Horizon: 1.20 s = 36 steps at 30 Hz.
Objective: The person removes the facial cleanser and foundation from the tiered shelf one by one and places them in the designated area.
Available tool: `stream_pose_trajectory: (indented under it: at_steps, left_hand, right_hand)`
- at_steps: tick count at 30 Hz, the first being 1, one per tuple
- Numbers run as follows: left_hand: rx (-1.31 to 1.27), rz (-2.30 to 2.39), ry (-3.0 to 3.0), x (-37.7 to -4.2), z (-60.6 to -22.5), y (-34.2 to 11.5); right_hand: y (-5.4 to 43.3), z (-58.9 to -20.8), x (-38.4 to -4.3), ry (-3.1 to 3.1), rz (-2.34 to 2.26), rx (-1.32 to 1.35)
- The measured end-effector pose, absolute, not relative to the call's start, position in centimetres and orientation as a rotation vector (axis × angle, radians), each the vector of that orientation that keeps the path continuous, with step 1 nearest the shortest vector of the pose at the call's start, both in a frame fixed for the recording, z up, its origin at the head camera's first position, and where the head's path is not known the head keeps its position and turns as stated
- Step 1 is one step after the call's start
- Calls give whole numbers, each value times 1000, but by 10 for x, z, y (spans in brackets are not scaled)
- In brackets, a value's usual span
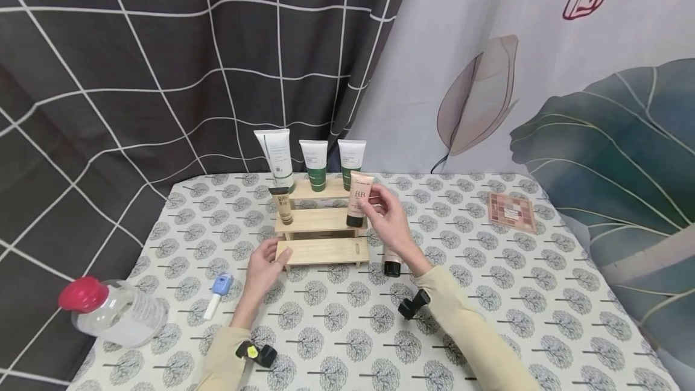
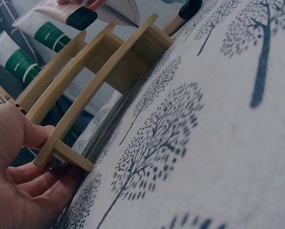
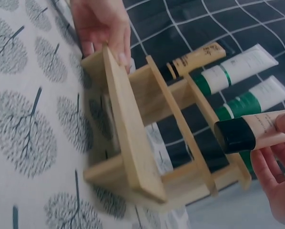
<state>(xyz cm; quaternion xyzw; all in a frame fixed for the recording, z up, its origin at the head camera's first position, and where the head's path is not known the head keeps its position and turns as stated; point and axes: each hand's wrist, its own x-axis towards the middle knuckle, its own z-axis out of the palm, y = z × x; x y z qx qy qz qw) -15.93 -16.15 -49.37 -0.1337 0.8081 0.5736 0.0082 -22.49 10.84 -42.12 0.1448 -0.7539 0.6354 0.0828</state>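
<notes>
My right hand (image 1: 392,221) pinches a pink BB cream tube (image 1: 359,195), black cap down, at the right end of the middle step of a three-tier wooden stand (image 1: 323,251). In the right wrist view, the tube's black cap (image 3: 235,135) is near the steps; whether it touches wood I cannot tell. My left hand (image 1: 264,265) grips the left end of the lowest step, thumb on top and fingers beneath. A small gold tube (image 1: 283,207) with a dark end stands at the middle step's left. On the top step are a large white tube (image 1: 278,155) and two green-and-white tubes (image 1: 315,165).
Partly behind my right forearm, another black-capped tube (image 1: 392,264) is on the patterned tablecloth (image 1: 336,318). An eyeshadow palette (image 1: 511,212) lies far right. To the left are a blue-and-white stick-like item (image 1: 219,291) and a clear bottle with a red lid (image 1: 84,294).
</notes>
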Motion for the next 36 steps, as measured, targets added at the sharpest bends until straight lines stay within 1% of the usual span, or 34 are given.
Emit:
stream_pose_trajectory:
  at_steps: [14, 21, 36]
  left_hand:
    - [-429, 1792, 2514, -160, -494, -161]
    - [-385, 1802, 2538, -160, -494, -162]
    - [-391, 1823, 2514, -160, -496, -163]
  right_hand:
    - [156, -427, -225, -2273, 1858, 345]
    - [175, -428, -225, -2275, 1834, 300]
    - [199, -432, -217, -2349, 1807, 233]
